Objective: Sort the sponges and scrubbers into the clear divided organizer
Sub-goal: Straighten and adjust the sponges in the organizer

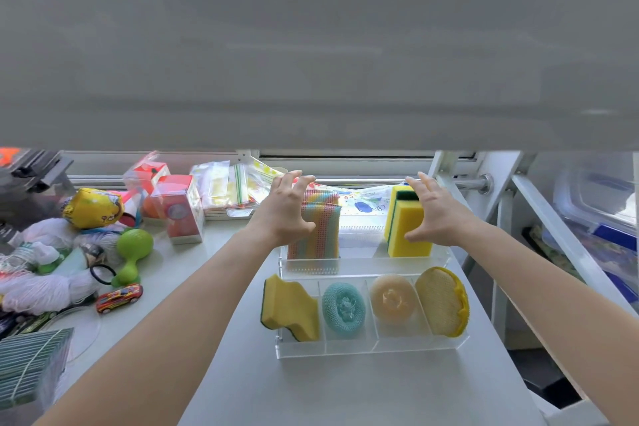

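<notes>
The clear divided organizer (366, 346) stands on the white table. Its front row holds a wavy yellow sponge (290, 308), a teal mesh scrubber (344, 308), a peach round scrubber (392, 299) and a yellow oval scrub pad (442, 301). In the back row a rainbow striped mesh sponge (320, 228) stands upright at the left and yellow sponges with green backing (406, 225) stand at the right. My left hand (288, 207) hovers with fingers spread beside the rainbow sponge. My right hand (432, 211) is spread against the yellow sponges, thumb touching their front.
Left of the organizer lie a green maraca (131, 256), a toy car (119, 297), white yarn (41, 287), red boxes (179, 207) and zip bags (228, 187). A patterned bag (359, 204) lies behind the organizer. The table's right edge drops to shelves with bins (587, 218).
</notes>
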Tool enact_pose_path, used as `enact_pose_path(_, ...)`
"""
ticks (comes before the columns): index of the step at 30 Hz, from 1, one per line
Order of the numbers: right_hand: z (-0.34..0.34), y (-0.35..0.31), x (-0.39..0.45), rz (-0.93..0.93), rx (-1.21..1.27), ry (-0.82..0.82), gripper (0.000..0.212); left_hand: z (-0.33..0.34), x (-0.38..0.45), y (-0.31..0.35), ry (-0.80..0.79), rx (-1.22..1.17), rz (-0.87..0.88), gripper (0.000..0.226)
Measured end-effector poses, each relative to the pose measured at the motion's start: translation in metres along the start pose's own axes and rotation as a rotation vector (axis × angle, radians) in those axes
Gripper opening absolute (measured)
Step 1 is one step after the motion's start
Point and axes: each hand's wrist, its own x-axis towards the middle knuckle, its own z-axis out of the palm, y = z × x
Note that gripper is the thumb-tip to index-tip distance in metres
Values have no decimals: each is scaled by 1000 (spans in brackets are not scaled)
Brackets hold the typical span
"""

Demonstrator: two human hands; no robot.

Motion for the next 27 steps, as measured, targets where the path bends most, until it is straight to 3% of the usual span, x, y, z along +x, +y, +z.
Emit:
enact_pose_path(13,0,-2,-13,-40,-83,13,106,4,-14,-3,-59,31,2,79)
enact_pose_path(20,-5,-9,-67,-78,37,235,76,21,-43,40,-70,-20,160,70)
enact_pose_path(24,12,-2,-93,77,32,139,62,58,-58,70,-197,22,234,65)
enact_pose_path(27,25,3,-105,176,23,49,63,78,-59,82,-220,75,255,62)
